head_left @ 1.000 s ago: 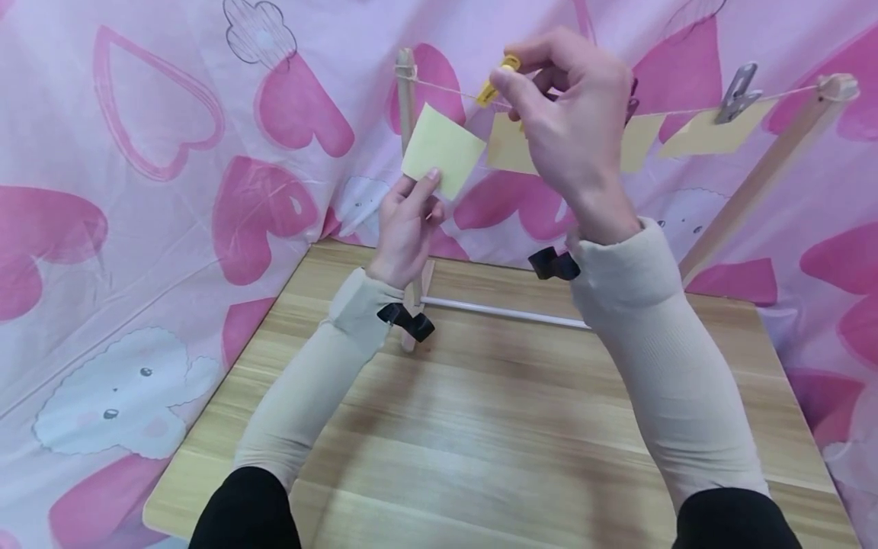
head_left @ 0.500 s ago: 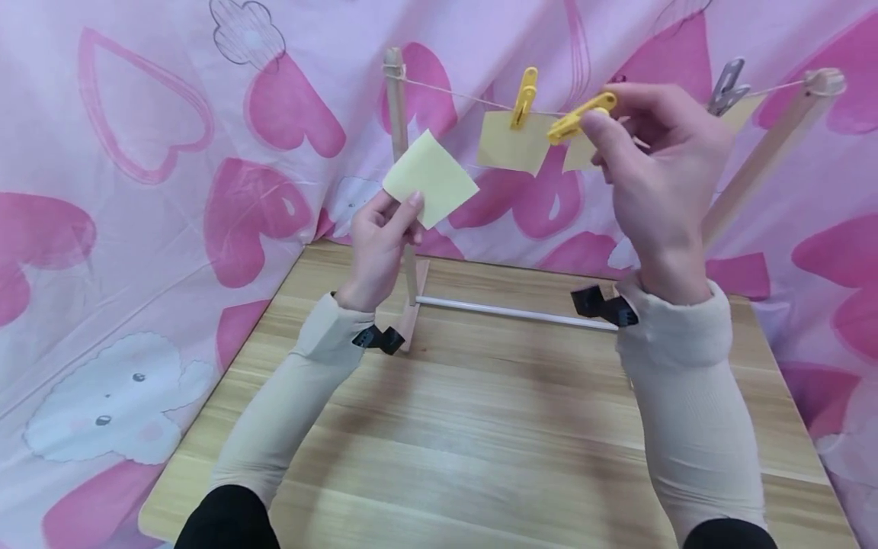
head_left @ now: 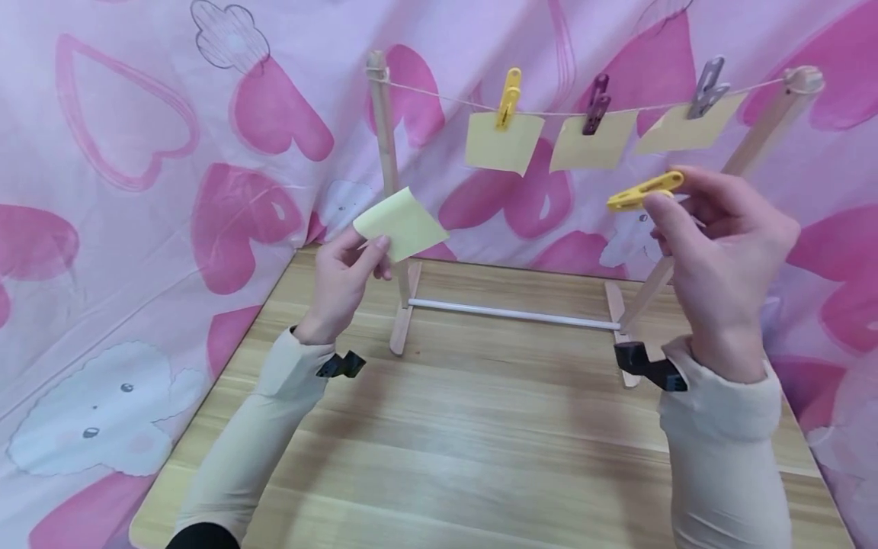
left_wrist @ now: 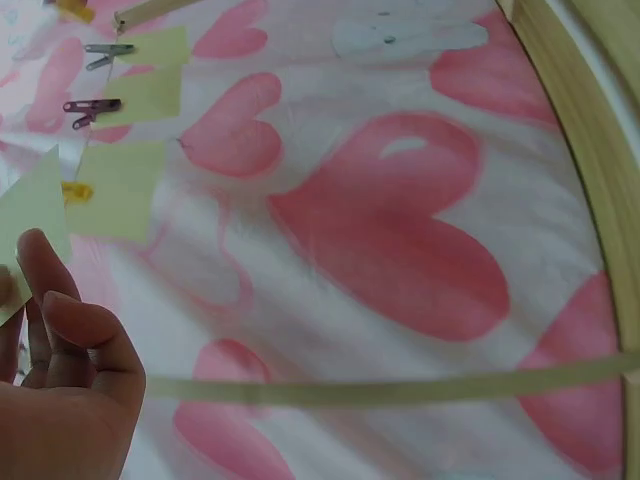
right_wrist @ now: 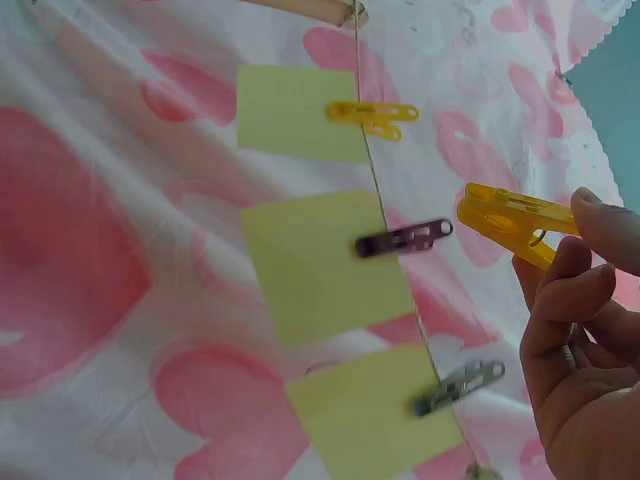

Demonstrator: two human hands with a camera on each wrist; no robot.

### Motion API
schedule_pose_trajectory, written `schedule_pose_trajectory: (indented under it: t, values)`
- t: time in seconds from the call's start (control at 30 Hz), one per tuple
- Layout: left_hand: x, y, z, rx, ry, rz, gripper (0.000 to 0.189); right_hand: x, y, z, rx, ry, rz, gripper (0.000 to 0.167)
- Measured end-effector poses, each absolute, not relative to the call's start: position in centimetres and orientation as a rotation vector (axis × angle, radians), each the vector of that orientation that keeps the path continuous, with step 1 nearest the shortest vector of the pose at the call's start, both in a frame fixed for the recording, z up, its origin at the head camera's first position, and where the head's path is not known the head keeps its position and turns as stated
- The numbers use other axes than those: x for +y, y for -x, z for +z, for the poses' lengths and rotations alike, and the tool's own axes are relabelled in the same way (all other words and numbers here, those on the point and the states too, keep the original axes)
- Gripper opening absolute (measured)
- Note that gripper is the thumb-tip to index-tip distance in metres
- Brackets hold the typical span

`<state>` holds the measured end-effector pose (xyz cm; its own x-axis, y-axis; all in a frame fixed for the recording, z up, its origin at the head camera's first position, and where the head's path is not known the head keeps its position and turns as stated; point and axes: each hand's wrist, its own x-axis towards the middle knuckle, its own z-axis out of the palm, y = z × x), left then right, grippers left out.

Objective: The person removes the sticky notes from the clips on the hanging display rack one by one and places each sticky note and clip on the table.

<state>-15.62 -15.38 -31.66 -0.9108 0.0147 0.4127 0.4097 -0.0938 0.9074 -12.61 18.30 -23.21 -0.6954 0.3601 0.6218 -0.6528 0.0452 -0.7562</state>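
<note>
My left hand (head_left: 343,286) pinches a yellow sticky note (head_left: 405,225) between thumb and fingers, in front of the left post. Off to the right, my right hand (head_left: 727,259) holds a yellow clothespin (head_left: 645,192) by its handle end, below the string and apart from it. On the string (head_left: 439,94) hang three more notes: one under a yellow clothespin (head_left: 508,99), one under a purple clothespin (head_left: 597,105), one under a grey clothespin (head_left: 707,88). The right wrist view shows the held clothespin (right_wrist: 510,215) with its tips touching nothing.
The string runs between two wooden posts, left (head_left: 386,137) and right (head_left: 768,126). Their feet stand on a wooden table (head_left: 466,442), joined by a white rod (head_left: 514,313). A pink heart-patterned cloth (head_left: 158,252) hangs behind and at the sides.
My right hand has moved right and down from the string with the yellow clothespin, uncovering the hanging notes. My left hand has moved left and down with its note, which now tilts more.
</note>
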Motion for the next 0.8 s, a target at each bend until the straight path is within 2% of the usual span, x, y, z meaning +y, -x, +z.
schedule_pose_trajectory:
  t: [0.33,0.6,0.8]
  values:
    - [-19.4,14.3,-33.9,-2.087,0.312,-2.064,0.029,24.1,10.7,-27.4,-1.608,-0.116,1.858,0.033]
    - [-21.8,13.5,-37.0,-2.145,0.160,-2.057,0.040,27.7,9.0,-31.3,-1.842,0.259,1.749,0.033]
    - [-23.0,13.5,-40.3,-2.212,0.009,-2.061,0.043,31.0,8.1,-35.3,-1.962,0.420,1.929,0.039]
